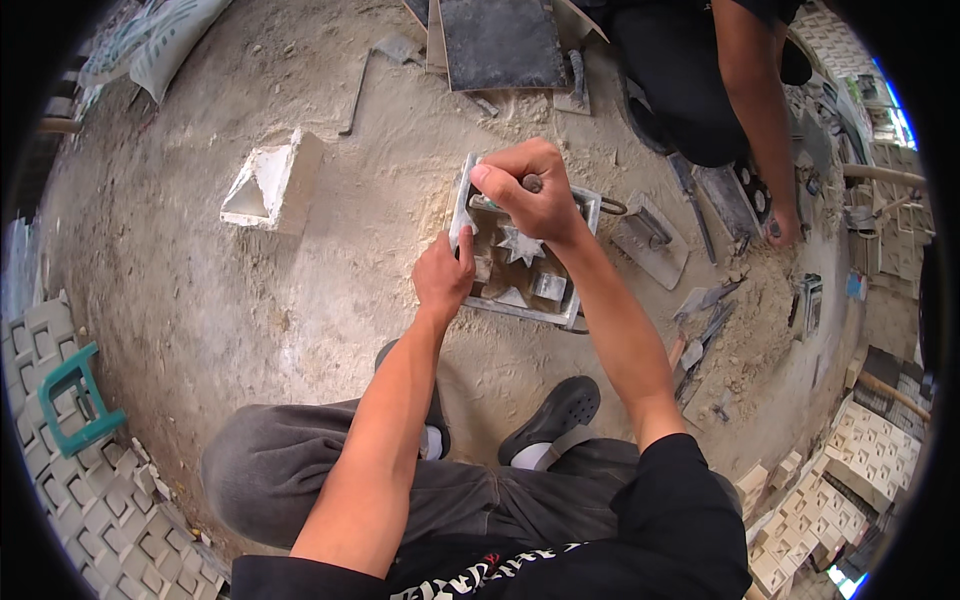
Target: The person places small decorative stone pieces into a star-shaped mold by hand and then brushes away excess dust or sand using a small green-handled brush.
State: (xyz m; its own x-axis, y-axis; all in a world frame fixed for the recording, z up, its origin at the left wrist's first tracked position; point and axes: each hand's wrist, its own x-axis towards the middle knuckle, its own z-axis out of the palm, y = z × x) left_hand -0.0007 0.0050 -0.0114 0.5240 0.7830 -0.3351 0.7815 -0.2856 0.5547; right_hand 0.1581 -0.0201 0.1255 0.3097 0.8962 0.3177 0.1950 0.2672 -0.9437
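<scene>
In front of me on the ground stands a square metal mould (518, 312) with grey walls. Inside it are a star-shaped piece (520, 245) and several small blocks. My left hand (443, 274) is closed at the mould's left wall, thumb up on the rim and fingers down its outer side. Over the mould's far part, my right hand (532, 190) is wrapped round a tool handle (533, 183), whose rounded end sticks out of the fist. The tool's working end is mostly hidden beneath the hand, so its kind does not show.
A white hollow block (275, 185) stands to the left. Right of the mould lie a flat float with a handle (650, 240) and several trowels (705, 330) by loose sand. Another person's hand (782, 228) works at the far right. A green stool (78, 398) and patterned blocks (100, 510) are at lower left.
</scene>
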